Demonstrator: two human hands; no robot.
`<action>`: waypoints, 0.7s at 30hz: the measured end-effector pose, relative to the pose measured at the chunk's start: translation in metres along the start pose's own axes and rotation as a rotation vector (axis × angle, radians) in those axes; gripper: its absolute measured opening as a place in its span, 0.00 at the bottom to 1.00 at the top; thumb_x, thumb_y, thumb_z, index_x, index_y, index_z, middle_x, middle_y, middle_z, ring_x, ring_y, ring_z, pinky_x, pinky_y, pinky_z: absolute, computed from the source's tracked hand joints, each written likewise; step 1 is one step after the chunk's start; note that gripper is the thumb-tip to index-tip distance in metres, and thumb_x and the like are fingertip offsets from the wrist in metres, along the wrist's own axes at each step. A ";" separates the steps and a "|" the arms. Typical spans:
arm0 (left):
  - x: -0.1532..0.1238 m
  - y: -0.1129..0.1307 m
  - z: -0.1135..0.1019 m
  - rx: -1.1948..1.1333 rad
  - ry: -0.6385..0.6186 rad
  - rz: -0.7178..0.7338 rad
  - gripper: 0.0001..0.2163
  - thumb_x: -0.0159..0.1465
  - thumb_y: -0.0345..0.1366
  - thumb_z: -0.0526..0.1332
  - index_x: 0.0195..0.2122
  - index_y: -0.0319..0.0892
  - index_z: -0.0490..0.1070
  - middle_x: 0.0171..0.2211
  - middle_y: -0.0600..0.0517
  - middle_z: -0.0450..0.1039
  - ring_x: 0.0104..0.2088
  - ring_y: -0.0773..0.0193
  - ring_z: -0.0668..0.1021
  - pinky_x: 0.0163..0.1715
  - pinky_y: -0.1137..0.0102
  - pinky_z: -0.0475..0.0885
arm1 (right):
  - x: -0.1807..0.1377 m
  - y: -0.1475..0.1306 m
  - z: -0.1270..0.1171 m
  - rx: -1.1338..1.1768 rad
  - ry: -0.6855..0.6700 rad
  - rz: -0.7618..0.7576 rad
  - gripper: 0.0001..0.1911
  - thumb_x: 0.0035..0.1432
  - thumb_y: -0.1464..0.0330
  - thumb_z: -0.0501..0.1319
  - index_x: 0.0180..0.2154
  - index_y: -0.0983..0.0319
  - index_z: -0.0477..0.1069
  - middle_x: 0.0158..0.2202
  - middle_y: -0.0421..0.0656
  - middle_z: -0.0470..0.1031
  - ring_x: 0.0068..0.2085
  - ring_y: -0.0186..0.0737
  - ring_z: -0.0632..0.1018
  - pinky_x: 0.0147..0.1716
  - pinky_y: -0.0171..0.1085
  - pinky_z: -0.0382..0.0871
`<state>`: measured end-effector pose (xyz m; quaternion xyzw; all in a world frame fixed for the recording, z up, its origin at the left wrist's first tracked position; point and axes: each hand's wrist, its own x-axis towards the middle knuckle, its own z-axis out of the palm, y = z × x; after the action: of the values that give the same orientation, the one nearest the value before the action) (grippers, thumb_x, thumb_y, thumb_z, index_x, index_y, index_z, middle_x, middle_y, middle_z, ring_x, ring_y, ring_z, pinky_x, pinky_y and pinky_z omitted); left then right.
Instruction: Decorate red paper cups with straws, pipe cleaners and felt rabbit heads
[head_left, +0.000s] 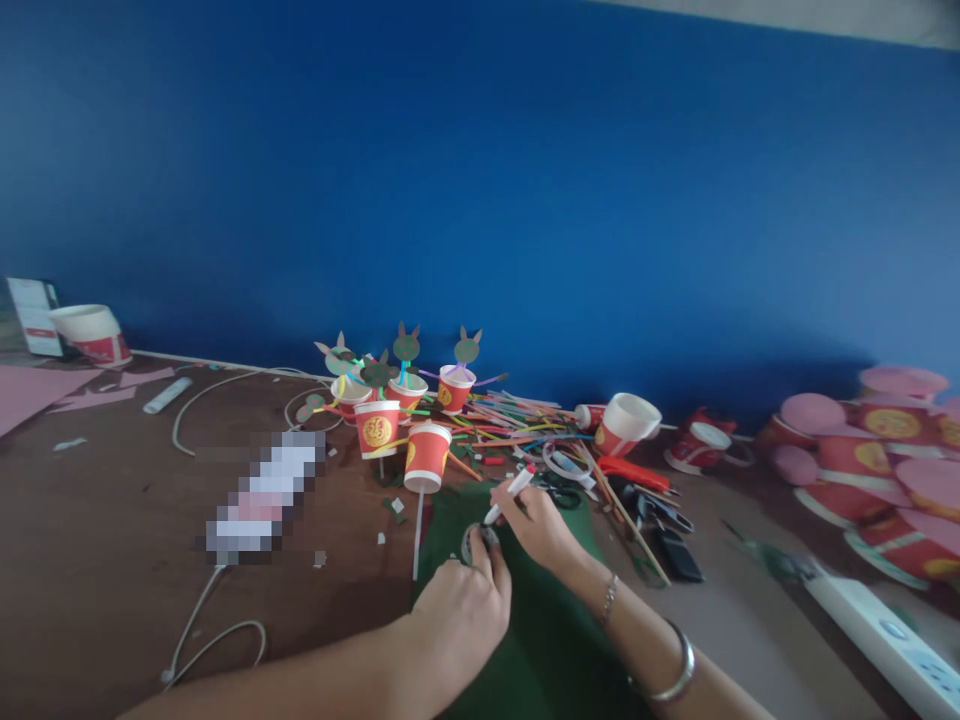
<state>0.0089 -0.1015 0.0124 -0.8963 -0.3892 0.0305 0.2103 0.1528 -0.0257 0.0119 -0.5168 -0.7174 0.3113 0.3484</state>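
My right hand (538,522) grips a white marker (517,484) with a red end, its tip pointing down toward the green paper (536,620). Close beside it, my left hand (466,605) presses bent fingers on a small round, pale-rimmed thing (469,546) lying on that paper. Those fingers partly cover it, so its kind is unclear. The marker tip is near its upper edge; whether they touch cannot be made out. Behind my hands, a red-and-white paper cup (427,455) stands upside down, with a white stick (418,535) running out below it.
Several cups with animal-head cutouts (406,345) stand by the blue wall. Colourful sticks (517,420), scissors (562,492), an orange tool (637,474) and a white cup (628,420) lie beyond my right hand. A phone (270,495) is left, a power strip (885,630) right.
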 end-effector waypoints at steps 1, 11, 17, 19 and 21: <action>0.001 -0.002 -0.001 0.002 0.001 0.007 0.22 0.56 0.23 0.54 0.54 0.25 0.65 0.46 0.22 0.70 0.24 0.57 0.80 0.17 0.73 0.72 | -0.004 0.001 -0.001 0.006 0.007 -0.004 0.19 0.61 0.58 0.51 0.26 0.63 0.69 0.24 0.43 0.74 0.28 0.38 0.74 0.30 0.33 0.65; 0.008 -0.025 -0.009 -0.137 -0.013 0.058 0.17 0.59 0.21 0.54 0.50 0.29 0.69 0.36 0.34 0.76 0.23 0.59 0.79 0.16 0.71 0.72 | -0.034 0.000 -0.005 -0.110 0.116 -0.043 0.16 0.61 0.62 0.51 0.26 0.62 0.69 0.26 0.42 0.74 0.30 0.38 0.74 0.32 0.34 0.64; 0.013 -0.035 -0.015 -0.243 -0.102 0.061 0.12 0.58 0.19 0.55 0.40 0.33 0.72 0.30 0.42 0.76 0.26 0.58 0.80 0.19 0.71 0.71 | -0.053 -0.006 -0.009 -0.178 0.143 -0.066 0.16 0.61 0.62 0.51 0.26 0.61 0.69 0.26 0.42 0.74 0.30 0.38 0.73 0.32 0.34 0.63; 0.015 -0.037 -0.017 -0.263 -0.130 0.067 0.11 0.58 0.19 0.55 0.38 0.34 0.72 0.29 0.43 0.76 0.26 0.58 0.80 0.20 0.71 0.71 | -0.059 -0.008 -0.009 -0.222 0.146 -0.101 0.16 0.62 0.63 0.51 0.26 0.61 0.69 0.26 0.42 0.74 0.31 0.39 0.73 0.33 0.35 0.62; 0.017 -0.038 -0.019 -0.268 -0.159 0.077 0.10 0.57 0.19 0.55 0.37 0.34 0.72 0.28 0.44 0.76 0.27 0.57 0.80 0.20 0.71 0.70 | -0.064 -0.008 -0.008 -0.248 0.150 -0.132 0.15 0.62 0.64 0.51 0.26 0.61 0.69 0.26 0.42 0.74 0.31 0.39 0.73 0.34 0.37 0.62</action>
<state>-0.0014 -0.0734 0.0468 -0.9254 -0.3703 0.0571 0.0562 0.1694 -0.0886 0.0119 -0.5294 -0.7546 0.1574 0.3544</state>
